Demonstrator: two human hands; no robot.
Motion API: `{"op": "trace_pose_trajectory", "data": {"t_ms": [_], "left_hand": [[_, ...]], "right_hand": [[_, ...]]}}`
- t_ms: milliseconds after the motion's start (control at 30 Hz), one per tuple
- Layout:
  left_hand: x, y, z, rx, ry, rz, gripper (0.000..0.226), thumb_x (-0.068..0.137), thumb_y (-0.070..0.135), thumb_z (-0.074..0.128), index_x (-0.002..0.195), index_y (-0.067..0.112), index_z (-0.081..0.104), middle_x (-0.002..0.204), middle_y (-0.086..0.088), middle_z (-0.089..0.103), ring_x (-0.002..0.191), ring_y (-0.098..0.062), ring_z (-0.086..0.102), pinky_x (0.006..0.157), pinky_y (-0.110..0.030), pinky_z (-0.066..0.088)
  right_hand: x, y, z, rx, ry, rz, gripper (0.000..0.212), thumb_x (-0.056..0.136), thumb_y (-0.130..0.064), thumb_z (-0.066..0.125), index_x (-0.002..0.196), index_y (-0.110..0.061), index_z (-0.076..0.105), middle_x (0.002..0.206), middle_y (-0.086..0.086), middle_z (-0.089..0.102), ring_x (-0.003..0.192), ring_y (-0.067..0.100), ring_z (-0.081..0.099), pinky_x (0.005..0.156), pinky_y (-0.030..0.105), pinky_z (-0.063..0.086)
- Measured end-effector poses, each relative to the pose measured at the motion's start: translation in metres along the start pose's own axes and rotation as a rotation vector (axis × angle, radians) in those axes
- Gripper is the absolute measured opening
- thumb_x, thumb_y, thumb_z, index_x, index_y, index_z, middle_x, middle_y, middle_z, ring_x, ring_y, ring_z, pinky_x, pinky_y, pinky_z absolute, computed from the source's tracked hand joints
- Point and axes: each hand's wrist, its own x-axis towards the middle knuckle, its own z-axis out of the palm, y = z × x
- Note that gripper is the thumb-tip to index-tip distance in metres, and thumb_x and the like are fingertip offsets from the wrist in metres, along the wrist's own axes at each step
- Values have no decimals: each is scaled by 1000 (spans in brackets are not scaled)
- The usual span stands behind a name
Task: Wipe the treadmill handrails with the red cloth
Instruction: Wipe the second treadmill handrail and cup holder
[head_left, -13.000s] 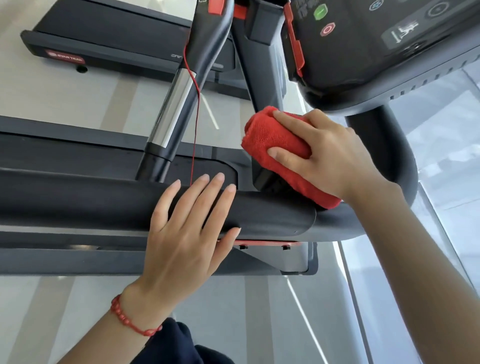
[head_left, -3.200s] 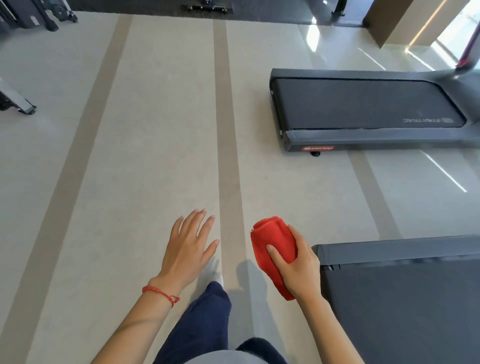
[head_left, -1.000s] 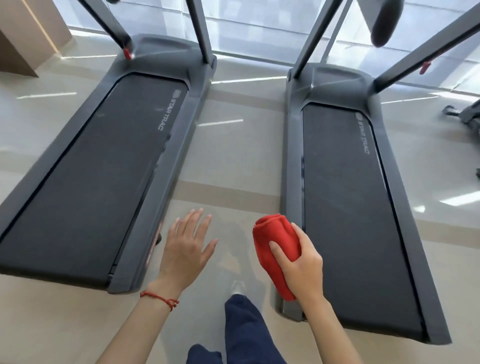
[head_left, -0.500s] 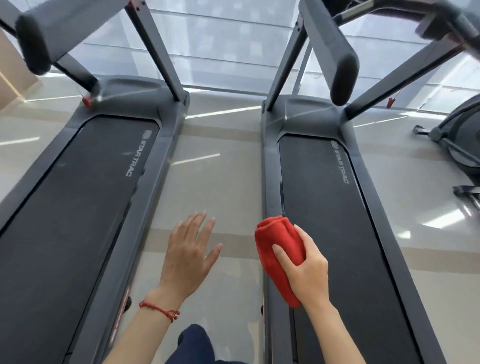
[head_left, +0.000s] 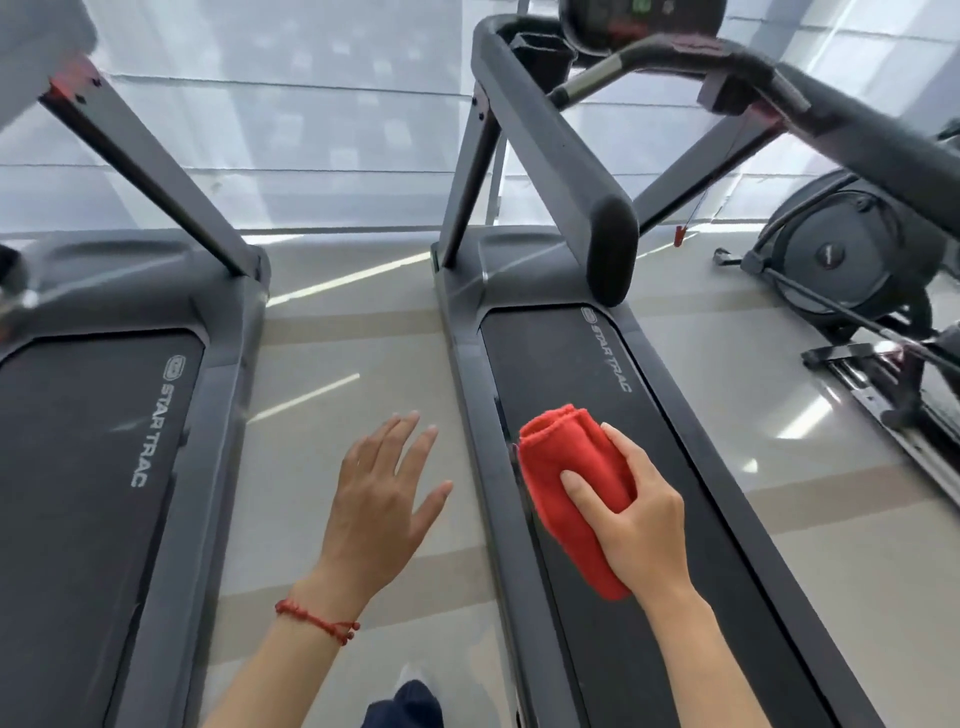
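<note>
My right hand (head_left: 641, 514) grips a folded red cloth (head_left: 571, 478) in the air above the belt of the right-hand treadmill (head_left: 613, 519). That machine's near handrail (head_left: 561, 156), thick and dark grey with a rounded end, juts toward me well above the cloth. Its far handrail (head_left: 857, 124) crosses the top right corner. Neither hand touches a rail. My left hand (head_left: 379, 499) hovers flat with fingers spread over the floor strip between the two machines; a red string bracelet sits on its wrist.
A second treadmill (head_left: 104, 441) lies to the left, its upright (head_left: 140, 161) slanting up to the top left. The console (head_left: 639, 21) sits at the top centre. An elliptical machine (head_left: 857, 260) stands at right. Glossy floor (head_left: 332, 353) runs between the treadmills; windows lie ahead.
I have walked forward between the treadmills and my view has tilted up; the right machine's handrails and console now loom closer. Both hands keep their pose, the cloth still held.
</note>
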Motion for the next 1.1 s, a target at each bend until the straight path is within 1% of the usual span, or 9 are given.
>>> {"op": "trace_pose_trajectory", "data": {"t_ms": [67,167,233,467,633,767,833,1000,1100], "left_hand": [[24,-6,2,-7,19,36,54,97,46,27,127,7,47,127,-17,54,121,-30,42,100,-42,31],[55,-9,4,-36,28,82,55,98,46,27,127,6,49,127,-17,54,121,-31,44,99,-42,32],[73,-9,6,-55,27,105,56,98,48,26,128,6,49,128,-17,53,122,-31,45,99,-42,33],[132,8,12,-115,56,162,58,98,49,25,130,7,48,132,-15,50,125,-31,43,104,-39,28],[179,30,16,-128,165,215,53,93,42,40,128,5,53,132,-15,51,126,-30,42,103,-42,32],[218,46,25,-123,214,270,51,92,40,44,127,4,55,132,-15,51,126,-28,40,104,-42,32],[235,53,30,-122,230,293,51,92,40,44,127,4,55,133,-15,51,127,-28,39,105,-41,31],[266,67,42,-154,263,285,50,91,38,46,128,5,54,135,-13,49,128,-28,40,104,-43,34],[278,73,51,-166,262,259,51,91,38,46,130,5,52,138,-14,47,129,-28,39,103,-44,35]], "right_hand": [[17,-3,1,3,28,10,63,69,-53,69,126,-34,48,115,-14,58,102,5,57,89,19,44],[38,-7,-5,6,69,21,65,65,-58,64,125,-37,49,113,-18,58,100,-2,56,83,5,40],[53,-11,-12,-7,95,13,67,63,-62,60,124,-37,49,110,-22,57,97,-8,55,80,0,39],[109,-21,-44,-50,187,-74,65,64,-62,58,122,-37,49,103,-28,54,90,-12,54,75,0,40],[162,-25,-70,-55,223,-180,54,65,-57,60,116,-43,47,101,-32,52,88,-17,53,76,0,37],[215,-28,-87,-76,198,-241,60,65,-58,60,120,-34,52,101,-30,53,88,-15,53,77,1,37],[242,-30,-93,-93,172,-270,59,66,-58,60,120,-36,52,99,-28,54,87,-13,54,75,0,37],[302,-34,-93,-131,47,-306,60,69,-53,65,123,-34,51,102,-14,58,88,6,57,76,6,40],[331,-33,-81,-187,-36,-372,59,71,-48,66,125,-29,51,105,-15,56,88,3,54,76,-2,34]]}}
